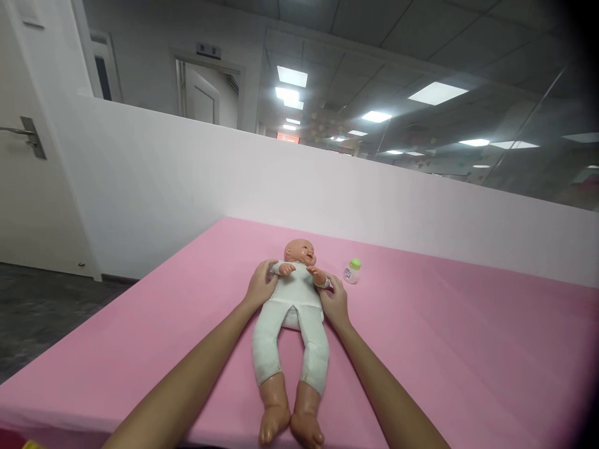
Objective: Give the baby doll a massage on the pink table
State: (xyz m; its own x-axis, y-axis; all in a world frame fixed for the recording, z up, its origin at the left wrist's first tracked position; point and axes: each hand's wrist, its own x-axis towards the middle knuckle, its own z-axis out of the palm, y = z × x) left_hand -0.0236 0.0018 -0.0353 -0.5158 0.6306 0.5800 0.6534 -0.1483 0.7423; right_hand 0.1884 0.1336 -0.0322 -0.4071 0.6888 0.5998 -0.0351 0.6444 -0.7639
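Note:
A baby doll (292,312) in a white one-piece suit lies on its back on a pink surface (444,349), head away from me and bare feet toward me. My left hand (261,285) rests against the doll's left side by its shoulder and upper arm. On the other side of the torso my right hand (335,300) lies against the doll under its arm. Both hands cup the torso from the sides; the fingers behind the doll are hidden.
A small baby bottle (352,271) with a green cap stands on the pink surface just right of the doll's head. A white partition wall (374,199) runs behind the surface. A white door (23,156) and dark floor (42,312) are at the left.

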